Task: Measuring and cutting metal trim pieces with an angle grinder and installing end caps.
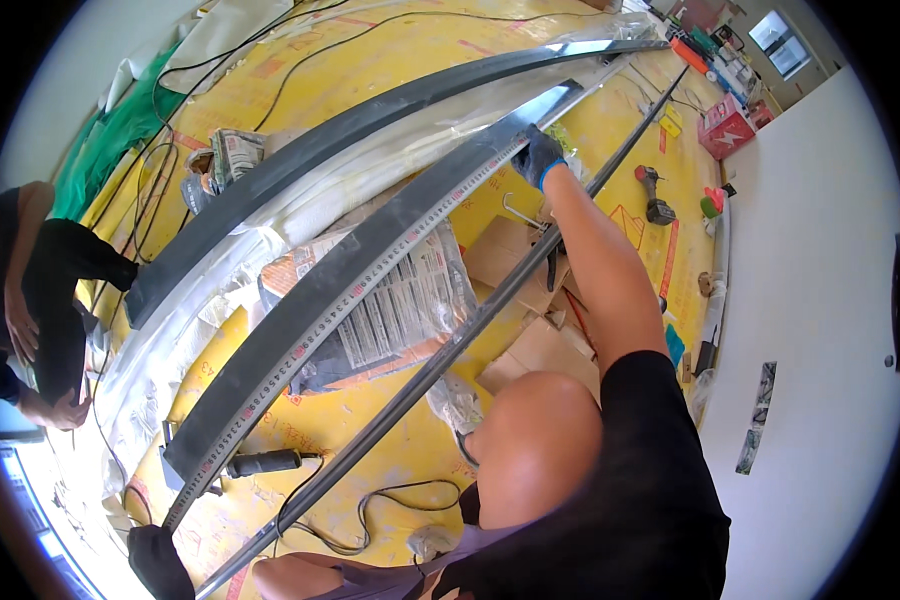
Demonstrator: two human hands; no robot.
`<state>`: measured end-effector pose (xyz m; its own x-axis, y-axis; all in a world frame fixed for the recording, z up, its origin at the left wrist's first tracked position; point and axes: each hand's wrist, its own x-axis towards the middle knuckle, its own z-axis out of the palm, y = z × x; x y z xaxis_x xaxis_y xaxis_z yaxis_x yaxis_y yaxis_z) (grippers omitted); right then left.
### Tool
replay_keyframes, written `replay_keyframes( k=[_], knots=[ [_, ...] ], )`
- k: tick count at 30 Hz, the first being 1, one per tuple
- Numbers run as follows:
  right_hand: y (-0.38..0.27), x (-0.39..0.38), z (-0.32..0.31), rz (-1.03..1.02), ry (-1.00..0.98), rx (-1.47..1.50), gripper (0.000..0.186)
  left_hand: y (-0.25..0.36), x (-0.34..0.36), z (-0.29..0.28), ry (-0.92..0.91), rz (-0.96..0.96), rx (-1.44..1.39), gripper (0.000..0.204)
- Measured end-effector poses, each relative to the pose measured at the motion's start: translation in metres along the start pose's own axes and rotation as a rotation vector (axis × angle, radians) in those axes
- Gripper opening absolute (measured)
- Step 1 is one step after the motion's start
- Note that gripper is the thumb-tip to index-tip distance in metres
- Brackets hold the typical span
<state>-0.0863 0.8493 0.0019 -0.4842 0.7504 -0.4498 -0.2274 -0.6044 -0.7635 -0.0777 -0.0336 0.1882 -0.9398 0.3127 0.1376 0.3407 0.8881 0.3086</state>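
Steel tape-measure blade, flat along the right-hand long edge of a dark grey strip, and what a reach this is! Up near the strip's far end, the gloved right hand is curled closed over that edge, seemingly pinching blade and strip together. Down by the near corner, the left hand sits in a dark glove beside the blade's lower end; its fingers are hidden, so I can't tell how open it is or what it grips. Below the strip's middle, a printed bag lies on yellow floor sheeting. Now, handling: that blade looks light and springy, liable to twist or slide off smooth metal unless pinned at both ends, and its rim could nick bare skin. The strip looks stiff but long enough to flex, probably slippery and easily scratched; best held near both ends, palms under its edges.
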Motion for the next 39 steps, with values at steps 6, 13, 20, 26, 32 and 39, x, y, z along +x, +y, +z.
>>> replay_keyframes(
  k=[6, 13, 20, 26, 32, 39],
  knots=[
    [0.061, 0.022, 0.018, -0.067, 0.0, -0.137, 0.022, 0.123, 0.041, 0.051, -0.039, -0.034, -0.023, 0.011],
    [0.067, 0.019, 0.029, -0.047, -0.033, -0.233, 0.018, 0.203, 0.098, 0.114, 0.035, 0.14, 0.011, 0.02],
    [0.104, 0.06, 0.009, -0.137, -0.1, -0.417, 0.014, 0.219, 0.115, 0.117, -0.049, 0.078, 0.083, 0.02],
    [0.101, 0.064, -0.005, -0.14, -0.098, -0.495, 0.016, 0.209, 0.119, 0.128, -0.076, 0.057, 0.06, 0.021],
    [0.138, 0.082, -0.004, -0.059, -0.2, -0.709, 0.02, 0.214, 0.114, 0.128, -0.064, 0.061, 0.106, 0.022],
    [0.06, 0.15, -0.069, 0.007, -0.272, -0.793, 0.027, 0.183, 0.109, 0.122, -0.179, 0.043, 0.101, 0.025]
  ],
)
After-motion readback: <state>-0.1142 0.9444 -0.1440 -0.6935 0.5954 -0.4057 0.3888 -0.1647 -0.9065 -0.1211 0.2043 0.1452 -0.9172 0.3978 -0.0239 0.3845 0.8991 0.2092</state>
